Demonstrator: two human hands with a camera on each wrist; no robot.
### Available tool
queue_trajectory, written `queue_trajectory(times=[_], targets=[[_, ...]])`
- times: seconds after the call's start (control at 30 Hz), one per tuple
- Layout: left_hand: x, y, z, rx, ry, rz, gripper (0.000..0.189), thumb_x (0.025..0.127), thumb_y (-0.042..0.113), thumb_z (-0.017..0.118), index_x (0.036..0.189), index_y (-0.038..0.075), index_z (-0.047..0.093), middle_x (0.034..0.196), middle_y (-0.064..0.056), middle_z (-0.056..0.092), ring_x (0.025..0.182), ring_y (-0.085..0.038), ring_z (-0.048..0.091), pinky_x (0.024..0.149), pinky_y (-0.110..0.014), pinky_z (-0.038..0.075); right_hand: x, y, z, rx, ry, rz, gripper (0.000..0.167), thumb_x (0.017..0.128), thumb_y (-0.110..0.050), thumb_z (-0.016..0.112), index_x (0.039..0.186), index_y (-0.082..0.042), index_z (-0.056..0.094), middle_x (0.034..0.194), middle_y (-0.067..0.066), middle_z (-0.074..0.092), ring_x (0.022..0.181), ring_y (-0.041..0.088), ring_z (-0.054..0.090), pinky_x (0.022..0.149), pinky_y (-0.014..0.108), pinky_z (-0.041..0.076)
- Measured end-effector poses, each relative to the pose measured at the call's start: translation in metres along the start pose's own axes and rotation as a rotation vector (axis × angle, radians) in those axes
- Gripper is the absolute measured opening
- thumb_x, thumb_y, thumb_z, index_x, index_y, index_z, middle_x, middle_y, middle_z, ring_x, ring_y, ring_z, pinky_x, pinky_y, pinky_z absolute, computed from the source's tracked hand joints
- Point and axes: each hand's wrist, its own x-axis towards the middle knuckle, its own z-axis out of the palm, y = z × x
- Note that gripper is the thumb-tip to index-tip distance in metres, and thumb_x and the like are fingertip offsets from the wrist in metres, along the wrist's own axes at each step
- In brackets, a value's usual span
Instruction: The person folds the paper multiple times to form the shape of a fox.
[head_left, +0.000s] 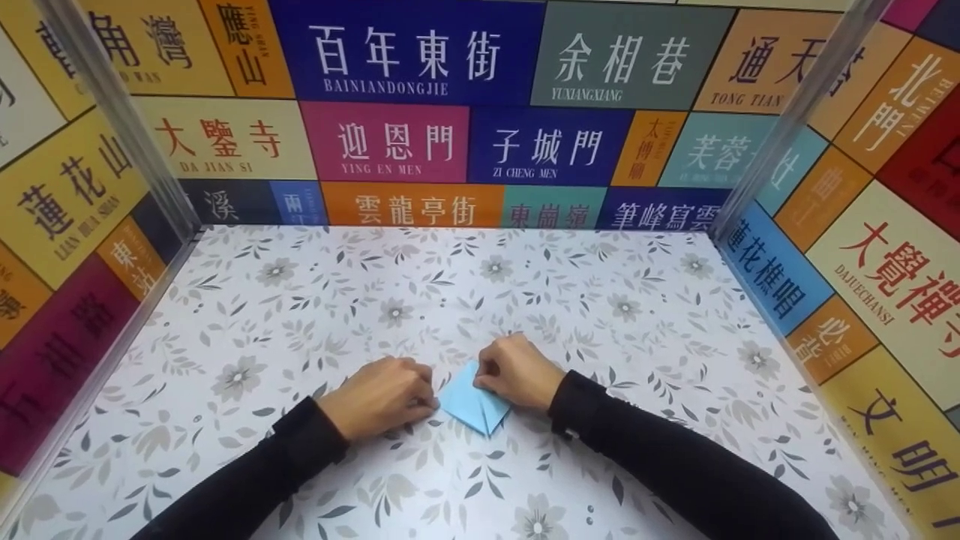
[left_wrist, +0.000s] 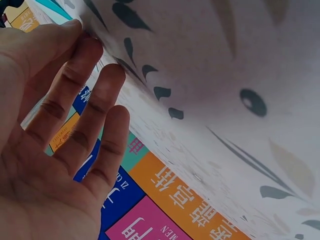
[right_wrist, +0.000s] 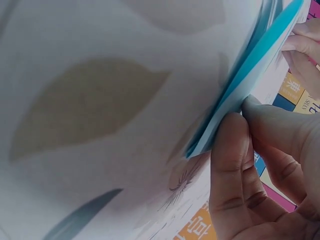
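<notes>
On the patterned table lies a light blue piece of folded paper [head_left: 466,401], roughly diamond-shaped with a slit between flaps near its lower corner. My right hand [head_left: 519,369] pinches its right edge between thumb and forefinger. In the right wrist view the layered blue paper [right_wrist: 250,70] stands slightly up off the surface, with the thumb and finger of my right hand [right_wrist: 265,165] at its edge. My left hand [head_left: 386,397] rests just left of the paper. Seen from its wrist, the left hand [left_wrist: 65,115] has loosely extended fingers with tips on the tabletop, nothing between them.
The white table [head_left: 337,465] has a grey leaf and flower print. Panels of colourful printed signs [head_left: 409,56] close it in at the back and both sides, with clear corner strips [head_left: 795,112] where they meet.
</notes>
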Motion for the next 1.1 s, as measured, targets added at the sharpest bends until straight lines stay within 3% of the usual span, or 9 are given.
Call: queue_trajectory(times=[0.17, 0.23, 0.4, 0.47, 0.87, 1.1], targets=[[0.002, 0.001, -0.002, -0.04, -0.002, -0.033, 0.005, 0.099, 0.02, 0.091, 0.104, 0.018, 0.093, 0.097, 0.004, 0.082, 0.085, -0.014, 0.074, 0.082, -0.036, 0.066, 0.0, 0.001, 0.0, 0.044, -0.003, 0.006, 0.014, 0.096, -0.009, 0.094, 0.085, -0.008, 0.084, 0.077, 0.004, 0.081, 0.067, 0.007, 0.062, 0.066, 0.028, 0.055], [0.004, 0.002, -0.002, -0.057, 0.009, -0.044, 0.004, 0.098, 0.019, 0.091, 0.101, 0.018, 0.093, 0.095, 0.004, 0.081, 0.083, -0.012, 0.074, 0.082, -0.035, 0.066, 0.0, 0.014, 0.008, 0.059, 0.018, -0.028, 0.016, 0.096, -0.013, 0.094, 0.084, -0.01, 0.084, 0.076, 0.001, 0.08, 0.067, 0.006, 0.062, 0.066, 0.027, 0.055], [0.012, 0.005, -0.003, -0.048, 0.053, -0.053, 0.003, 0.098, 0.015, 0.09, 0.097, 0.018, 0.091, 0.089, 0.005, 0.078, 0.077, -0.009, 0.07, 0.077, -0.032, 0.065, 0.001, 0.013, 0.007, 0.061, 0.027, -0.02, 0.016, 0.096, -0.014, 0.095, 0.084, -0.011, 0.085, 0.075, 0.0, 0.081, 0.065, 0.005, 0.061, 0.065, 0.027, 0.055], [0.016, 0.006, -0.002, -0.026, 0.066, -0.06, 0.002, 0.1, 0.017, 0.089, 0.098, 0.017, 0.091, 0.088, 0.004, 0.077, 0.076, -0.01, 0.068, 0.076, -0.033, 0.064, 0.0, 0.0, -0.001, 0.048, 0.012, 0.02, 0.015, 0.094, -0.01, 0.095, 0.084, -0.008, 0.085, 0.075, 0.003, 0.081, 0.065, 0.005, 0.06, 0.065, 0.027, 0.054], [0.04, 0.013, 0.007, 0.036, 0.177, -0.009, 0.004, 0.098, 0.012, 0.088, 0.094, 0.014, 0.088, 0.083, 0.0, 0.076, 0.073, -0.017, 0.069, 0.068, -0.033, 0.062, 0.001, -0.002, 0.001, 0.047, 0.018, 0.044, 0.016, 0.093, -0.009, 0.095, 0.082, -0.009, 0.084, 0.075, 0.003, 0.081, 0.067, 0.007, 0.063, 0.068, 0.025, 0.053], [0.052, 0.014, 0.013, 0.026, 0.187, -0.043, 0.005, 0.095, 0.01, 0.088, 0.098, 0.014, 0.089, 0.09, -0.003, 0.081, 0.079, -0.023, 0.076, 0.072, -0.039, 0.065, 0.001, -0.001, 0.0, 0.064, 0.014, 0.063, 0.015, 0.093, -0.008, 0.095, 0.082, -0.01, 0.084, 0.075, 0.002, 0.082, 0.067, 0.005, 0.063, 0.069, 0.025, 0.055]])
